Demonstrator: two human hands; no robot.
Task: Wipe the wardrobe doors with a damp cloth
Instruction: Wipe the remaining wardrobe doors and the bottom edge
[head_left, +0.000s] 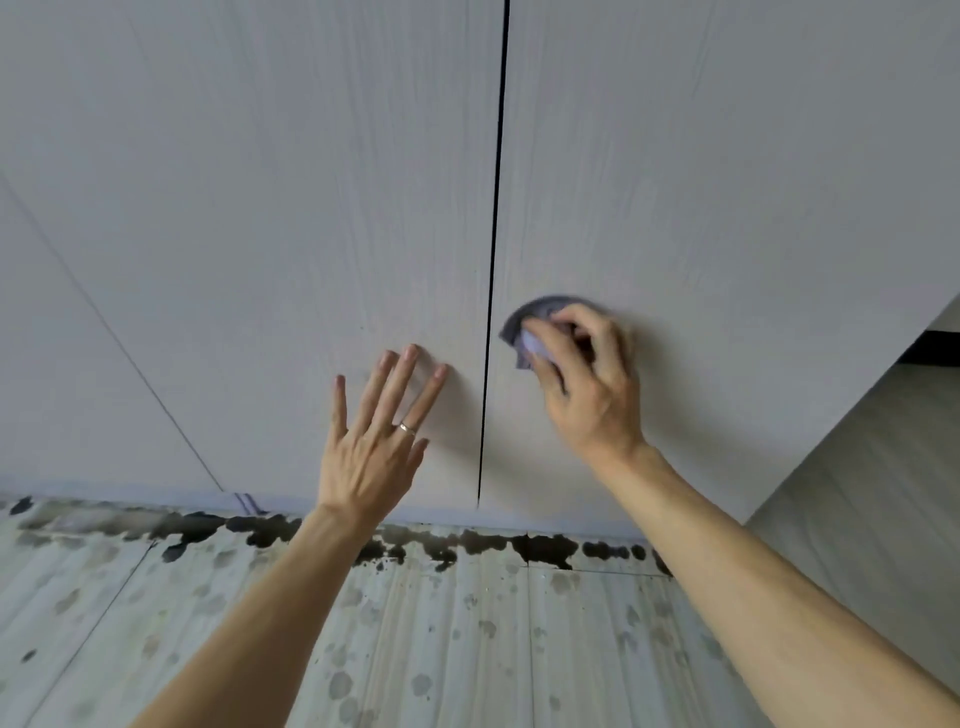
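Note:
Two pale wood-grain wardrobe doors fill the view, split by a dark vertical gap. My left hand (376, 434) lies flat with fingers spread on the lower part of the left door (270, 218), just left of the gap; a ring is on one finger. My right hand (587, 374) presses a bunched grey-purple cloth (535, 325) against the lower part of the right door (701, 182), close to the gap. Most of the cloth is hidden under my fingers.
Below the doors runs a tiled floor (467, 634) with pale streaks and dark blotches along the wardrobe's base. At the right, the wardrobe's side panel (872, 467) turns away from me. A thin diagonal seam crosses the far left panel.

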